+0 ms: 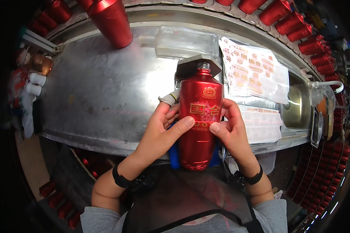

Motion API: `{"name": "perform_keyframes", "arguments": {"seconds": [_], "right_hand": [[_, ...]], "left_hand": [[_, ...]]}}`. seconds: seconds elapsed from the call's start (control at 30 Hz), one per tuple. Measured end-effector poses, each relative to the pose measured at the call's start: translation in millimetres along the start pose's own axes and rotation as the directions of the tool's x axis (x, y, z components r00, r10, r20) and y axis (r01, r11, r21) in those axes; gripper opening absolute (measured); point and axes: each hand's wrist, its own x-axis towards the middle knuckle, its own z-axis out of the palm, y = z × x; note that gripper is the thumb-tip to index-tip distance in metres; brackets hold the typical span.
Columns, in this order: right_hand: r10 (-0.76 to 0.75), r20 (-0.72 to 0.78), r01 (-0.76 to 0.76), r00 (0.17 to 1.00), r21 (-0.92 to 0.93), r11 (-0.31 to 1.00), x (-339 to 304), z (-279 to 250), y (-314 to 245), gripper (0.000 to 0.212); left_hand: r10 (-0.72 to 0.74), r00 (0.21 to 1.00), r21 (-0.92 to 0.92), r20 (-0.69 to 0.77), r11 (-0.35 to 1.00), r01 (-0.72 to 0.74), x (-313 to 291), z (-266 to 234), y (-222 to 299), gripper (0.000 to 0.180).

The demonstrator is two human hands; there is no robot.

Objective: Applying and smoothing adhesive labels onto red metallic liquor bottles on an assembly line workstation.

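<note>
Between my two hands is a glossy red bottle (200, 145) with gold lettering and a clear glass neck, its neck pointing away from me. My left hand (165, 126) grips its left side, thumb pressed on the front near the lettering; one finger wears a pale knitted finger cover (168, 99). My right hand (232, 128) holds the other side, thumb also on the front and fingers curled behind. Under the bottle's neck sits a dark angular block (188, 66). A clear rectangular glass bottle (186, 42) lies on its side just beyond the block.
Sheets of printed gold-and-red labels (252, 73) lie on the metal worktable (93, 93), with more sheets (260, 126) nearer me. A sink (297, 105) with a white tap (330, 84) is at the right. Another red bottle (112, 25) stands at the far left. Several line the far conveyor (237, 17).
</note>
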Motion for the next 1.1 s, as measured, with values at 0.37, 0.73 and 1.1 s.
{"name": "perform_keyframes", "arguments": {"seconds": [0.37, 0.73, 1.1], "right_hand": [[0.061, -0.115, -0.025, 0.992, 0.292, 0.956, 23, -77, 0, 0.03], [-0.502, 0.123, 0.511, 0.856, -0.355, 0.783, -10, -1, -43, 0.031], [-0.744, 0.09, 0.605, 0.662, -0.65, 0.46, 56, -12, -88, 0.025]], "left_hand": [[0.095, 0.995, 0.16, 0.014, 0.982, -0.096, -3, 13, 9, 0.083], [0.19, 0.982, 0.19, 0.022, 0.963, -0.191, -4, 12, 5, 0.077], [0.162, 0.986, 0.287, 0.03, 0.944, -0.164, 0, 10, 3, 0.082]]}}
